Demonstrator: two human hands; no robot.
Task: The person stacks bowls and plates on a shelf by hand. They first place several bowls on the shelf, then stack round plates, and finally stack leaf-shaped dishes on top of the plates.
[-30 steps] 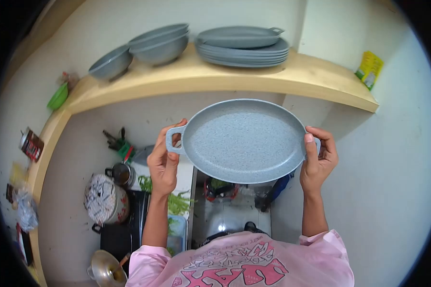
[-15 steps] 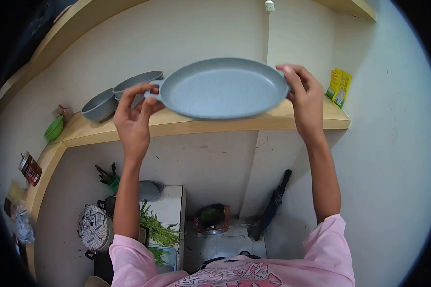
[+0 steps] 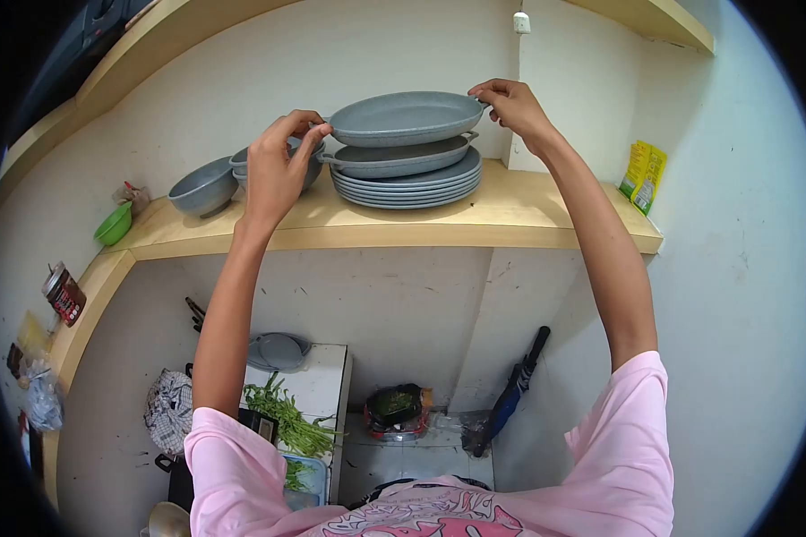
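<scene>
Between my two hands is a grey oval serving dish (image 3: 407, 116) with small side handles. My left hand (image 3: 282, 161) pinches its left handle, and my right hand (image 3: 513, 109) grips the handle at the other end. Close beneath it lies a second grey oval dish (image 3: 398, 159) with matching handles, resting on a stack of grey plates (image 3: 407, 194). The stack stands on a wooden shelf (image 3: 528, 210). Grey bowls sit left of it, some partly hidden behind my left hand; one bowl (image 3: 203, 186) stands farther left.
A green bowl (image 3: 114, 225) and a jar (image 3: 64, 294) occupy the shelf's left side. Yellow packets (image 3: 643, 174) lean on the right wall. Below, leafy greens (image 3: 291, 416) lie on a white counter (image 3: 318, 362). A folded umbrella (image 3: 513, 389) leans in the corner.
The oval dish has moved away from me and over the stack, which now shows beneath it. Both hands have moved with it, still holding its handles.
</scene>
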